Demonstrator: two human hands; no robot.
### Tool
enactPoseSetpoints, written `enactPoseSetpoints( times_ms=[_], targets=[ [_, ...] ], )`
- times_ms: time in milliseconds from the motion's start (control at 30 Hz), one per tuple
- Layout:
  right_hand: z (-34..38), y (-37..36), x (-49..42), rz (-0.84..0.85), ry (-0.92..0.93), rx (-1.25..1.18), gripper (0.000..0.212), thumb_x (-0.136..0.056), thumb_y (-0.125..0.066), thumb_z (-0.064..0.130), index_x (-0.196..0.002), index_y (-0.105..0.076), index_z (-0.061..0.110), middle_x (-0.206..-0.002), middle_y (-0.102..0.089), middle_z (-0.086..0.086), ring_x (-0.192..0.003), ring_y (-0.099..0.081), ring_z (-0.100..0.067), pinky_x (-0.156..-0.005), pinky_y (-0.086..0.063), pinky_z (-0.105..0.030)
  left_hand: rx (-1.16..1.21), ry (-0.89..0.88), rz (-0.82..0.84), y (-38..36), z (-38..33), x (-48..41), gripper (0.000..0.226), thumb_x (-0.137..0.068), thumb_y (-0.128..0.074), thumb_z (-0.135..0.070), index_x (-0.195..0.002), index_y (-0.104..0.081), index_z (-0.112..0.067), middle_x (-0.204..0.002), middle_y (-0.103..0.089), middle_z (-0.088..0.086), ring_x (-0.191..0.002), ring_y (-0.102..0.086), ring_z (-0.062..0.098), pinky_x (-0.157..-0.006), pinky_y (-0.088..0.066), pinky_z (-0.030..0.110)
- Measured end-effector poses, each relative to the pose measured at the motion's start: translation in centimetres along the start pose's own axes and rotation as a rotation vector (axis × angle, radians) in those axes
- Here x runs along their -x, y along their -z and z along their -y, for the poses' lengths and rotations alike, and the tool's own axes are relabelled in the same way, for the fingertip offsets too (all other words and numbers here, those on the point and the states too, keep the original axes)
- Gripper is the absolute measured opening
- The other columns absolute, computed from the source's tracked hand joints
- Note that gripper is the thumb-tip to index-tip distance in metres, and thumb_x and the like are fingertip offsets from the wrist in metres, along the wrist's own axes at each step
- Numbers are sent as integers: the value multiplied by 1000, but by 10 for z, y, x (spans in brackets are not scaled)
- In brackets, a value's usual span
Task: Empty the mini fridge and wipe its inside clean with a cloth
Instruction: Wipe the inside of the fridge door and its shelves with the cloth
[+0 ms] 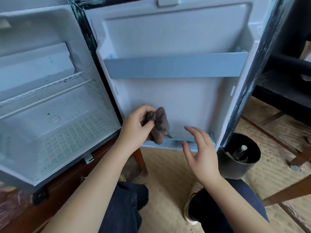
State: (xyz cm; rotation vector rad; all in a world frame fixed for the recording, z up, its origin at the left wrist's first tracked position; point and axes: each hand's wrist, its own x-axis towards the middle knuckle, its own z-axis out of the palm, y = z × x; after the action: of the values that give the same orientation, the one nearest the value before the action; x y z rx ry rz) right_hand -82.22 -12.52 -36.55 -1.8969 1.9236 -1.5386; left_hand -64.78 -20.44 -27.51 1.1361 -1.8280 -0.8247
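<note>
Fridge: white mini fridge on a dark wooden desk, open, cavity bare of goods, specked green on the back wall and floor.
Wire shelf: white wire shelf across the cavity, nothing on it.
Door: white inner door panel swung wide to the right, black edge seal close to a dark chair.
Upper rail: grey-blue plastic door rail, nothing visible behind it.
Lower rail: grey-blue bottom door rail, partly hidden by both hands.
Open room: bare woven floor mat below the door, between the knees.
Bin: round dark metal bin on the floor right of the door, holding a small bottle with a pale cap.
Cloth: crumpled brown-grey cloth, against the lower door panel, above the bottom rail.
Left hand: clenched on the cloth's upper fold.
Right hand: released, fingers spread, just right of the cloth, not touching it.
</note>
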Motion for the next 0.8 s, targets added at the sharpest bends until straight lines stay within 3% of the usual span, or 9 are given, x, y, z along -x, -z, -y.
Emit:
enactPoseSetpoints(
  times_ms=[133, 233, 300, 400, 467, 533, 600, 700, 800],
  targets=[
    [29, 11, -16, 96, 43, -198, 41, -88, -60, 14, -127, -51, 24, -131, -54, 9, -126, -45, -4, -106, -32, -16, 70, -28, 238, -1, -15, 23, 38, -84, -51, 14, -94, -59, -22, -102, -67, -10, -101, -61, -4, -93, -45, 14],
    [29, 23, -25, 302, 15, -226, 46, -88, -64, 11, -126, -48, 30, -129, -53, 23, -115, -55, -9, -99, -40, -24, 122, -21, 300, 5, -14, 25, 33, -85, -54, 12, -98, -58, -17, -105, -69, -10, -104, -62, -2, -96, -45, 18],
    [27, 29, -28, 414, -15, -243, 41, -88, -66, 14, -123, -51, 28, -127, -53, 28, -110, -59, -12, -97, -41, -24, 140, -13, 328, 10, -11, 25, 33, -86, -54, 11, -98, -59, -19, -106, -70, -10, -105, -62, -1, -98, -45, 19],
    [28, 33, -31, 497, -37, -276, 21, -86, -69, 12, -103, -58, 21, -121, -61, 19, -123, -49, 3, -103, -35, -17, 101, -28, 378, 12, -6, 24, 42, -87, -49, 14, -103, -64, -22, -111, -69, -11, -111, -59, -2, -100, -44, 19],
    [29, 36, -33, 481, -52, -300, 16, -84, -68, 7, -87, -54, 14, -98, -70, 9, -103, -62, -6, -93, -45, -24, -6, -36, 347, 11, 0, 22, 49, -90, -47, 9, -114, -66, -29, -118, -67, -13, -113, -58, -3, -102, -44, 22],
    [29, 40, -36, 434, -99, -280, 21, -84, -65, 2, -80, -46, 11, -66, -63, 0, -64, -62, -18, -71, -51, -34, -136, -37, 298, 15, 9, 20, 44, -95, -49, -2, -127, -60, -31, -122, -65, -12, -111, -61, 3, -99, -48, 28],
    [28, 44, -40, 389, -139, -161, 24, -84, -65, 5, -80, -43, 14, -53, -57, 2, -45, -50, -15, -54, -46, -24, -272, -48, 253, 19, 16, 19, 39, -96, -52, -13, -129, -59, -31, -118, -67, -8, -103, -66, 15, -92, -53, 35],
    [24, 45, -46, 326, -190, 61, 26, -83, -72, 22, -84, -45, 24, -69, -64, 11, -53, -55, -12, -55, -46, -30, -402, -42, 186, 26, 18, 20, 20, -89, -62, -22, -105, -73, -24, -100, -73, -10, -95, -66, 10, -84, -53, 30],
    [28, 40, -48, 237, -279, 157, 20, -80, -71, 27, -89, -53, 25, -83, -66, 9, -71, -60, -17, -64, -50, -34, -356, 53, 154, 22, 19, 20, 8, -84, -67, -27, -83, -70, -19, -83, -71, -10, -84, -65, 6, -80, -53, 33]
  ],
)
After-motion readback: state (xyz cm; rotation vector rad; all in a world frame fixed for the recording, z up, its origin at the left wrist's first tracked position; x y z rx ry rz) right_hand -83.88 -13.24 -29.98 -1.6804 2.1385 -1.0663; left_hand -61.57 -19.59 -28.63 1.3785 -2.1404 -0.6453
